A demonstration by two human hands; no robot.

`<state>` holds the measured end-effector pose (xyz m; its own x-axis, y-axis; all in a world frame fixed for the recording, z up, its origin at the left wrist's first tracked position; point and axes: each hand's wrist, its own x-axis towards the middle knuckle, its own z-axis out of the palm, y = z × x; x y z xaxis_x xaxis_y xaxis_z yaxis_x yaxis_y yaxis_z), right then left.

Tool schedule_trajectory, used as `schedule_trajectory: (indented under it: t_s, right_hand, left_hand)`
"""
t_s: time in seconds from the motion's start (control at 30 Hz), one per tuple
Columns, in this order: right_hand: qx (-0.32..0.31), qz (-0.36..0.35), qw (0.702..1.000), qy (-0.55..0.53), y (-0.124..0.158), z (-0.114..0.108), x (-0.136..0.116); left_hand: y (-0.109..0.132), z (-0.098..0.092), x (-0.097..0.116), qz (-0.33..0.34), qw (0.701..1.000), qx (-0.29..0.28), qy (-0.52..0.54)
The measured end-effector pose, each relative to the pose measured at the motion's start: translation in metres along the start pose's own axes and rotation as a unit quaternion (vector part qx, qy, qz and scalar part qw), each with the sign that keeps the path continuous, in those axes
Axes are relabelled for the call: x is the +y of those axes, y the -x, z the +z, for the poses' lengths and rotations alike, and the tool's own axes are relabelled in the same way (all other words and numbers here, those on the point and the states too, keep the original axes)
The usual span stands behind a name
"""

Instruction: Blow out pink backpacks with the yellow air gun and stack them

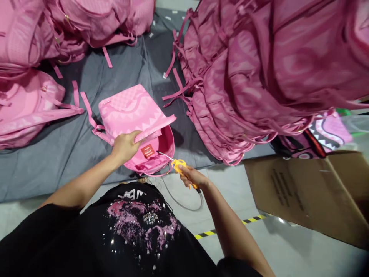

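A pink backpack (129, 109) with a zigzag shark-teeth pattern lies on the grey cloth in front of me, its top opening towards me. My left hand (125, 147) is closed on the edge of its front panel and lifts it, so the opening gapes. Inside, a red label (148, 151) shows on the lining. In my right hand (191, 176) is a yellow air blow gun (179, 165) with a thin metal nozzle. The nozzle's dark tip is at the opening, close to the label; whether it touches the lining I cannot tell. A thin grey hose runs from the handle.
Stacked pink backpacks (230, 73) rise at the right, and more pink backpacks (25, 104) lie at the left and back. A cardboard box (302, 192) stands at the lower right, beside yellow-black floor tape (209, 233). Grey cloth (135, 61) covers the work surface.
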<state>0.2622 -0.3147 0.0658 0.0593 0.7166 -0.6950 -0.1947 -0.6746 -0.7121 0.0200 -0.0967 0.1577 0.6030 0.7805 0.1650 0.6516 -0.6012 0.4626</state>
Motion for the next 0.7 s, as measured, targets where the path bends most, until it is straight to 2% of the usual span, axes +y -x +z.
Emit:
schedule_trajectory:
  t_s: [0.13,0.23,0.33,0.43,0.5,0.6,0.67,0.7]
  right_hand:
    - [-0.009,0.004,0.999,0.044,0.016,-0.018,0.008]
    - [0.000,0.001,0.997,0.077,0.011,-0.022,-0.004]
    - [0.019,-0.033,0.987,0.154,-0.012,-0.003,-0.036]
    - [-0.036,-0.039,0.964,0.260,-0.035,0.021,-0.078]
    - [-0.054,-0.022,0.934,0.353,-0.040,0.025,-0.102]
    - [-0.022,0.009,0.901,0.433,-0.037,0.010,-0.122]
    - [-0.031,0.043,0.900,0.432,-0.030,-0.005,-0.121]
    - [-0.045,0.058,0.905,0.420,-0.027,-0.014,-0.116]
  left_hand:
    - [0.001,0.003,0.000,-0.026,1.000,-0.007,0.009]
    - [-0.010,-0.004,0.003,-0.027,0.999,0.009,0.025]
    - [-0.019,-0.011,0.004,-0.001,0.999,0.010,0.033]
    - [-0.020,-0.012,0.002,-0.002,0.999,0.006,0.045]
    - [-0.018,-0.012,0.003,-0.012,0.998,0.005,0.053]
    - [-0.014,-0.011,0.007,-0.023,0.998,0.001,0.058]
    - [-0.007,-0.011,0.007,-0.020,0.997,-0.025,0.077]
    - [0.000,-0.011,0.004,-0.014,0.993,-0.056,0.103]
